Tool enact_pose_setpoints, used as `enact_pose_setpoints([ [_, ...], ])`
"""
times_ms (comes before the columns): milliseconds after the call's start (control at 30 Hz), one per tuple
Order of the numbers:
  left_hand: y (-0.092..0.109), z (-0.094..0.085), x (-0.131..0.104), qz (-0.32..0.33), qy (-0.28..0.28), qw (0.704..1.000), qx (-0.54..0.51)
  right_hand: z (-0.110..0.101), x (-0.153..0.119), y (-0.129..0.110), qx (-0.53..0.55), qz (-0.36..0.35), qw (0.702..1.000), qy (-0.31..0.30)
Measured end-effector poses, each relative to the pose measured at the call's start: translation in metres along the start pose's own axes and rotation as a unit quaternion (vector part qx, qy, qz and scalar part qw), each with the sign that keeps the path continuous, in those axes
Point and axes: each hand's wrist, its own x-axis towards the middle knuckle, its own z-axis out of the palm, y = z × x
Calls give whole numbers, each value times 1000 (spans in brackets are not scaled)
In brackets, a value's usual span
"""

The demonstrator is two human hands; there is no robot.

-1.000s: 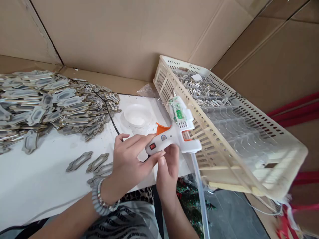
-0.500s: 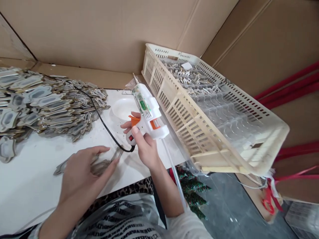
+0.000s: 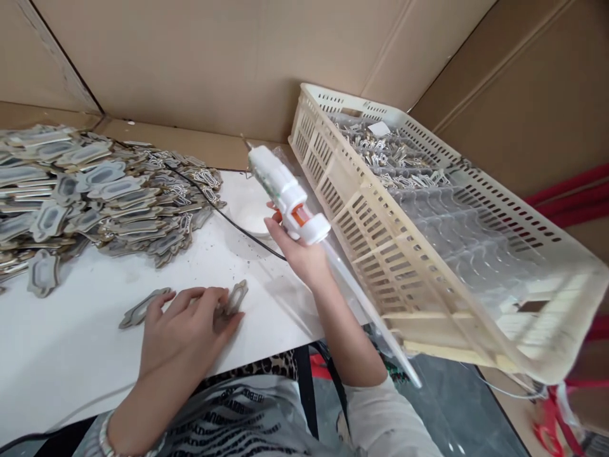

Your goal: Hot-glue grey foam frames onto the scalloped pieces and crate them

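Observation:
My right hand [image 3: 302,257] is wrapped around the handle of a white and orange hot glue gun [image 3: 278,174], its nozzle angled up and toward the back wall. A long clear glue stick [image 3: 375,317] trails from the gun's rear, past my forearm. My left hand [image 3: 185,324] rests low over the white table, thumb and fingers closed on a small grey frame-shaped piece [image 3: 236,296]. Just left of those fingers, a similar frame piece [image 3: 137,310] lies on the tabletop. Part of the held piece is hidden under my fingers.
A heap of grey frame pieces [image 3: 104,190] covers the table's left back. Behind the gun sits a white round dish [image 3: 245,219]. A cream plastic crate [image 3: 352,203] with small metal parts and clear trays stands right. A black cord [image 3: 228,219] crosses the table.
The glue gun has tipped so its rear faces me more, and its glue stick swung rightward. My left fingers have closed in on the frame piece. The whole view has shifted slightly.

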Motion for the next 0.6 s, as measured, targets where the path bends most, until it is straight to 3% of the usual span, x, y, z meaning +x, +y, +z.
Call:
enact_pose_setpoints([
  [167, 2, -2, 8, -18, 23, 997, -78, 5, -5, 6, -95, -80, 992, -5],
  [300, -1, -22, 29, -50, 57, 991, -113, 9, -10, 2, -67, -90, 993, -30],
  [433, -8, -38, 55, -60, 66, 985, -150, 16, -16, -4, 22, -17, 998, -63],
  [600, -20, -33, 65, -55, 67, 977, -195, 19, -17, -7, 135, 88, 984, -72],
])
